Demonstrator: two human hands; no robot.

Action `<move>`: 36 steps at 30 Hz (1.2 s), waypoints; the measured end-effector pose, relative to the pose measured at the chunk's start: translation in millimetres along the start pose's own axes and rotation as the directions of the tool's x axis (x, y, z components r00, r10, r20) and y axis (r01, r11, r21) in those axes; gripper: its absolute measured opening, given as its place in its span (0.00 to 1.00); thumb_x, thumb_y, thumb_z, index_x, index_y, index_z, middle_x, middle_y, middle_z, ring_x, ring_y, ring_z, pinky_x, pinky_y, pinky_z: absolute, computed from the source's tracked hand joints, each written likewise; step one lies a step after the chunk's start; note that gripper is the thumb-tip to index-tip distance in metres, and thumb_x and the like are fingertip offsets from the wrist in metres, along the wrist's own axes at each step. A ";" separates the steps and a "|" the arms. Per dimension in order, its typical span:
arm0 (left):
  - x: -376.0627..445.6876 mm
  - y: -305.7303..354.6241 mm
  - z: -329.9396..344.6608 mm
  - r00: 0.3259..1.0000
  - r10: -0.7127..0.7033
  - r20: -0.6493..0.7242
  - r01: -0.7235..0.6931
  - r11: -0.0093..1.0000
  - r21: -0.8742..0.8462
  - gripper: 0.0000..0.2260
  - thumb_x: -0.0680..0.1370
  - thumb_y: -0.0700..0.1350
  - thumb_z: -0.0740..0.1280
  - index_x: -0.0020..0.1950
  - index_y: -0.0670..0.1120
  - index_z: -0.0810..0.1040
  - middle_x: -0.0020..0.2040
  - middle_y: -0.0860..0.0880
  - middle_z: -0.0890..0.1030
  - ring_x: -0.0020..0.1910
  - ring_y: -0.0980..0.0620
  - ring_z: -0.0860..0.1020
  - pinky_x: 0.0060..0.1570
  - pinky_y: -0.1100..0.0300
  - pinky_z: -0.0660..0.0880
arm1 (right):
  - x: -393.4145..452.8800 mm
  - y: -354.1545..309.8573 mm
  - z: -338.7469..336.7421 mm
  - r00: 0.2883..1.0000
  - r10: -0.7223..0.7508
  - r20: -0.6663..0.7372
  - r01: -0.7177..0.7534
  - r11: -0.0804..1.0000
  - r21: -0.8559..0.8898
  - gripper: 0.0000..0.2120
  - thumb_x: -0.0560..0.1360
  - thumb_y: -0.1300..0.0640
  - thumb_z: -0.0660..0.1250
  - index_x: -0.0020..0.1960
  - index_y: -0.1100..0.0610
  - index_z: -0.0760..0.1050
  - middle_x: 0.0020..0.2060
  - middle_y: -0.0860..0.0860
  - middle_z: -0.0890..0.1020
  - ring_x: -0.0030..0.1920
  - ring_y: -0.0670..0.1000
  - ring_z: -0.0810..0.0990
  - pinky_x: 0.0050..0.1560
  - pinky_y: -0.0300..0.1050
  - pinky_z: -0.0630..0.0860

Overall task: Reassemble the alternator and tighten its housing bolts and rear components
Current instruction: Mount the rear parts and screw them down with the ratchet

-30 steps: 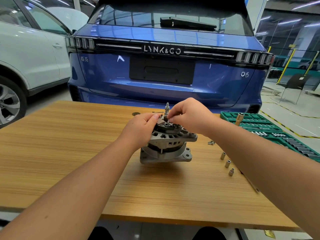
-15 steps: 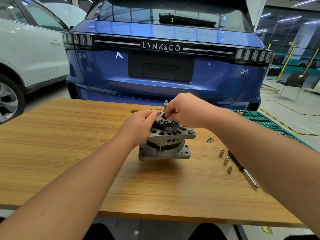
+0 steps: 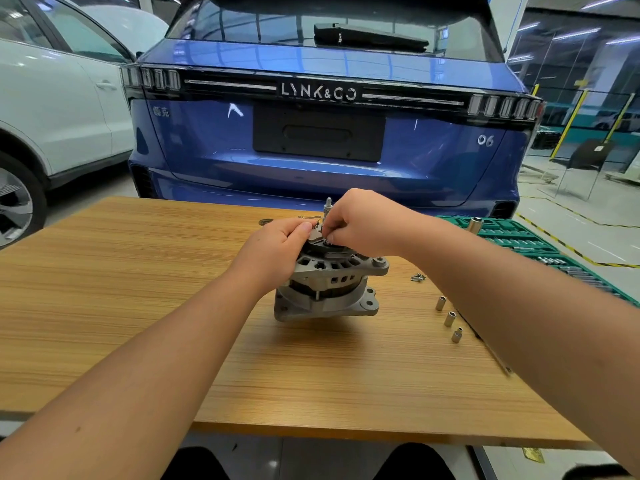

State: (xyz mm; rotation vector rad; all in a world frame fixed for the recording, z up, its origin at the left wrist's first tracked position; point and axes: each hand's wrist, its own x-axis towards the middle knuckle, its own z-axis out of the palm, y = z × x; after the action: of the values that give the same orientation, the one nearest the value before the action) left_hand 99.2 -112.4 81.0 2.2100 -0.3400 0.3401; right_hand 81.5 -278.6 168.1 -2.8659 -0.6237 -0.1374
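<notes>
Head view, frame centre: alternator (image 3: 330,285) upright on wooden table (image 3: 121,306), well back from near edge and both side edges. Left hand (image 3: 273,251) curled round top left of housing, gripping it. Right hand (image 3: 363,226) over rear face beside threaded stud (image 3: 328,204), fingertips pinching a small part, too small to identify. Right of centre: three loose sockets (image 3: 449,318) and screws (image 3: 418,278) on open board. Green socket case (image 3: 526,237) at right table edge. Blue car (image 3: 329,133) just beyond far edge.
</notes>
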 end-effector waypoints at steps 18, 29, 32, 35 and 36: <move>2.0 -2.1 1.2 1.000 0.012 -0.003 -0.012 1.000 0.029 0.17 0.86 0.55 0.55 0.71 0.56 0.76 0.58 0.61 0.77 0.58 0.60 0.73 0.47 0.68 0.66 | -3.8 -2.2 1.3 0.999 0.040 -0.009 -0.039 0.999 0.019 0.15 0.80 0.61 0.64 0.61 0.50 0.84 0.57 0.48 0.83 0.55 0.50 0.80 0.55 0.43 0.77; 1.2 -1.9 0.9 1.000 0.014 -0.005 -0.014 1.000 0.011 0.16 0.86 0.55 0.55 0.68 0.57 0.78 0.54 0.63 0.78 0.50 0.69 0.72 0.45 0.69 0.66 | -9.5 1.9 9.3 0.994 0.101 -0.041 -0.097 0.992 0.086 0.17 0.79 0.64 0.61 0.57 0.50 0.84 0.53 0.47 0.80 0.54 0.51 0.78 0.48 0.41 0.72; 1.0 -0.8 1.0 1.000 0.016 -0.001 -0.016 1.000 0.019 0.16 0.86 0.55 0.55 0.69 0.56 0.77 0.53 0.63 0.77 0.50 0.68 0.72 0.45 0.69 0.66 | -7.4 1.0 11.0 0.994 0.096 -0.058 -0.092 0.994 0.063 0.16 0.79 0.63 0.61 0.57 0.49 0.84 0.53 0.47 0.78 0.52 0.51 0.77 0.48 0.41 0.72; 0.5 0.9 1.5 1.000 0.011 -0.002 -0.011 1.000 0.026 0.16 0.86 0.55 0.55 0.69 0.56 0.77 0.50 0.66 0.75 0.49 0.69 0.71 0.45 0.68 0.66 | -5.3 3.4 8.7 0.994 0.098 -0.042 -0.092 0.989 0.115 0.17 0.79 0.65 0.61 0.58 0.51 0.84 0.54 0.47 0.77 0.54 0.50 0.76 0.47 0.37 0.70; 0.4 1.1 1.3 1.000 0.008 -0.003 -0.008 1.000 0.025 0.16 0.86 0.55 0.55 0.69 0.56 0.77 0.50 0.67 0.75 0.49 0.70 0.71 0.45 0.68 0.66 | -4.8 4.9 7.8 0.995 0.095 -0.028 -0.091 0.989 0.116 0.17 0.79 0.65 0.61 0.59 0.50 0.84 0.56 0.47 0.77 0.55 0.50 0.76 0.48 0.38 0.70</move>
State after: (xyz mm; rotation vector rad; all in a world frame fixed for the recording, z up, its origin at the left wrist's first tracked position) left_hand 99.3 -114.2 81.2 2.2331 -0.3450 0.3540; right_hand 79.6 -283.2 158.9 -2.7691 -0.4743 -0.1299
